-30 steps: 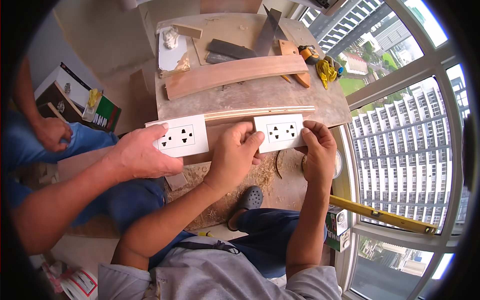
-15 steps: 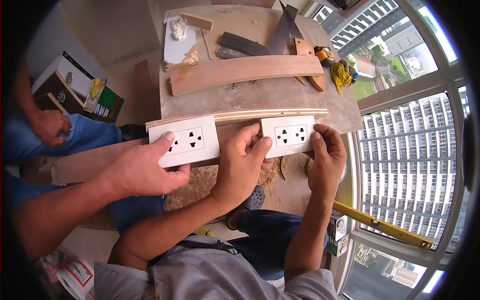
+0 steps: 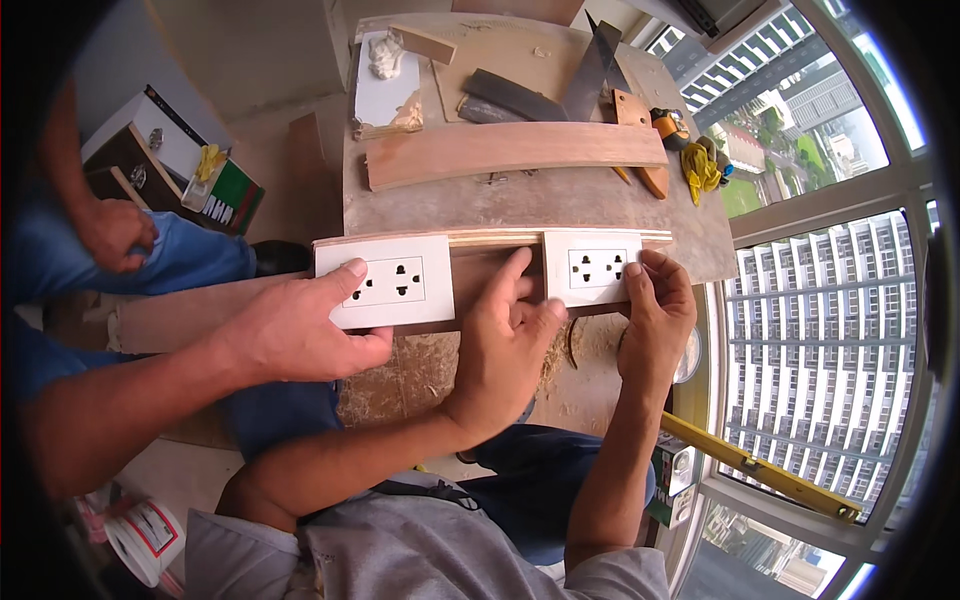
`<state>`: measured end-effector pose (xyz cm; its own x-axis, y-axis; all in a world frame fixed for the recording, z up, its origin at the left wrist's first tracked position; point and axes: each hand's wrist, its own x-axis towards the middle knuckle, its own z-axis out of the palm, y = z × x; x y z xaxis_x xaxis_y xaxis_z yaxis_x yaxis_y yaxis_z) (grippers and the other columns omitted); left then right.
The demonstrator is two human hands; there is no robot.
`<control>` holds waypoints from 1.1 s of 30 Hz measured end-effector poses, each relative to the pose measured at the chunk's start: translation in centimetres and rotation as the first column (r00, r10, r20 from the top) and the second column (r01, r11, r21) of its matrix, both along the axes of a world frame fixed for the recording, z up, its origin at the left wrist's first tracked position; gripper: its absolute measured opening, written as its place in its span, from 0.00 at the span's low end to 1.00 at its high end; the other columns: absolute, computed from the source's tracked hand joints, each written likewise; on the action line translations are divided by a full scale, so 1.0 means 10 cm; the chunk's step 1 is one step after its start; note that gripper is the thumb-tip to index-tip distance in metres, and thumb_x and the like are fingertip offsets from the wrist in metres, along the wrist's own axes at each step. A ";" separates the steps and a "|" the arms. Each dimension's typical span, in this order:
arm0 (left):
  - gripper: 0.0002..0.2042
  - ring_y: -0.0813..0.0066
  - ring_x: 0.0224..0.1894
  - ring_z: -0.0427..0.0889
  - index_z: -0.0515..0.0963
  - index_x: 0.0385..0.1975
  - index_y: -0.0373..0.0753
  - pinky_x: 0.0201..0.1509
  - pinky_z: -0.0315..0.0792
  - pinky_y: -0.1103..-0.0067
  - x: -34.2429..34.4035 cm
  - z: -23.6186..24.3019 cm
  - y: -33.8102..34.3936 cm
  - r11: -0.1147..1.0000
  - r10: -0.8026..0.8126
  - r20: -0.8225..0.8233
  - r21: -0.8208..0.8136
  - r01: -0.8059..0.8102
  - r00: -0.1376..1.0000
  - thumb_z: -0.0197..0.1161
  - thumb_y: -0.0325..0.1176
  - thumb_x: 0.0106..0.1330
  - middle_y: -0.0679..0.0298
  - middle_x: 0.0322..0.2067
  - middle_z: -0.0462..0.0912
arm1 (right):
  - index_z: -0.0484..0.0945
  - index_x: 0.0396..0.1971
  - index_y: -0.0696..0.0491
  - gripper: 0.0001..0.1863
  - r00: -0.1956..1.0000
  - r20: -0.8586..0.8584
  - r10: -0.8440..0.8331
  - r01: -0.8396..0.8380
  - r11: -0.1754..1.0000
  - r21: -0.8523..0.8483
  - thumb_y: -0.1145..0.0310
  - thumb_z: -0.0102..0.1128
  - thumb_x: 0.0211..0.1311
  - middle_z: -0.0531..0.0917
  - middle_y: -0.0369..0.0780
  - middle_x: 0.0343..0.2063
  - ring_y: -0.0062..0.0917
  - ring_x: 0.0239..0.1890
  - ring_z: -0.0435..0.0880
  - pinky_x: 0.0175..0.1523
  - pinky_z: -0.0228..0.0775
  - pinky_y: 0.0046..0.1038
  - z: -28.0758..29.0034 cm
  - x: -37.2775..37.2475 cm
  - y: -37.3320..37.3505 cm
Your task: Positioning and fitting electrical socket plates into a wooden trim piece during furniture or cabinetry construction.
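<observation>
My right hand (image 3: 655,315) pinches the right edge of a white double socket outlet plate (image 3: 586,292), thumb on its front. Just left of that plate, my left hand (image 3: 500,345) has its fingers spread, with the thumb tip close to the plate's lower left corner. A second white outlet plate (image 3: 433,290) is gripped by a co-worker's hand (image 3: 290,325), which reaches in from the left. Both plates are against a long wooden board (image 3: 490,255) with a layered plywood edge.
On the worktable (image 3: 420,207) lie a curved wooden piece (image 3: 510,152), a try square (image 3: 590,80), a tape measure (image 3: 670,126) and a yellow cloth (image 3: 702,170). A yellow spirit level (image 3: 760,467) leans by the window. The co-worker's other hand (image 3: 115,235) rests on a knee.
My left hand has let go of the right outlet plate's left edge and opened its fingers. My right hand and the co-worker's hand keep their holds. The whole view has shifted slightly.
</observation>
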<state>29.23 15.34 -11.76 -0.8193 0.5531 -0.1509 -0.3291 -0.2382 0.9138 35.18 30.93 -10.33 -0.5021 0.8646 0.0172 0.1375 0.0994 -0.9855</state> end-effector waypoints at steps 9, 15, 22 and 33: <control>0.41 0.45 0.72 0.62 0.65 0.72 0.34 0.73 0.61 0.57 -0.03 0.23 -0.01 0.858 -0.381 -0.910 -0.414 -0.304 0.164 0.74 0.40 0.59 0.44 0.71 0.63 | 0.81 0.46 0.62 0.10 1.000 -0.009 0.005 -0.005 0.999 0.047 0.73 0.67 0.70 0.86 0.37 0.35 0.15 0.37 0.83 0.44 0.75 0.18 -0.01 0.04 0.06; 0.39 0.46 0.73 0.63 0.67 0.68 0.30 0.79 0.51 0.55 -0.28 0.17 0.15 0.744 -0.466 -0.838 -0.545 -0.386 0.286 0.75 0.43 0.59 0.44 0.67 0.68 | 0.82 0.47 0.62 0.11 1.000 -0.019 0.019 -0.019 0.999 0.030 0.74 0.67 0.69 0.87 0.38 0.36 0.15 0.38 0.83 0.45 0.76 0.19 -0.02 -0.01 0.04; 0.40 0.48 0.69 0.68 0.69 0.65 0.28 0.75 0.60 0.58 -0.29 0.24 0.17 0.702 -0.525 -0.822 -0.564 -0.434 0.219 0.76 0.45 0.57 0.46 0.64 0.71 | 0.82 0.48 0.62 0.11 1.000 -0.024 0.003 -0.003 1.000 0.024 0.74 0.66 0.69 0.87 0.38 0.36 0.14 0.38 0.82 0.44 0.74 0.19 0.01 -0.01 0.04; 0.38 0.53 0.62 0.73 0.73 0.61 0.29 0.67 0.67 0.62 -0.36 0.36 0.17 0.714 -0.513 -0.821 -0.570 -0.405 0.251 0.79 0.44 0.53 0.51 0.56 0.73 | 0.82 0.47 0.63 0.11 0.999 0.012 0.038 -0.039 0.996 0.083 0.73 0.66 0.69 0.86 0.37 0.36 0.15 0.38 0.81 0.45 0.75 0.19 0.03 0.00 0.09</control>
